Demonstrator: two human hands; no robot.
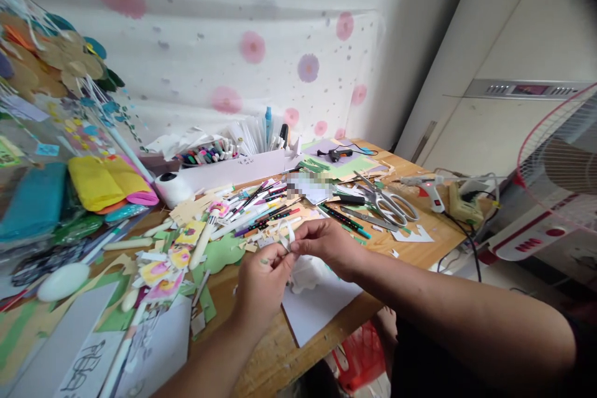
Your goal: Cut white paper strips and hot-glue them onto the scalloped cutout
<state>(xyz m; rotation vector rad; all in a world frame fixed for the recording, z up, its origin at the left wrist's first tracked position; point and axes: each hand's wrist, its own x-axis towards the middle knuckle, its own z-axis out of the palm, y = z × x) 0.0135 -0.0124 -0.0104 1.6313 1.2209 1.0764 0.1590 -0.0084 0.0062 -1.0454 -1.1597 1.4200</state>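
My left hand and my right hand meet over the middle of a wooden table. Both pinch a small white paper strip that curls up between the fingertips. The fingers of each hand are closed on it. Under the hands lies a white sheet of paper and a white cut-out shape. Coloured pens lie scattered just beyond the hands.
Scissors and a glue gun lie at the right. A long white box of markers stands at the back. Paper scraps and flower cut-outs cover the left. A fan stands right of the table.
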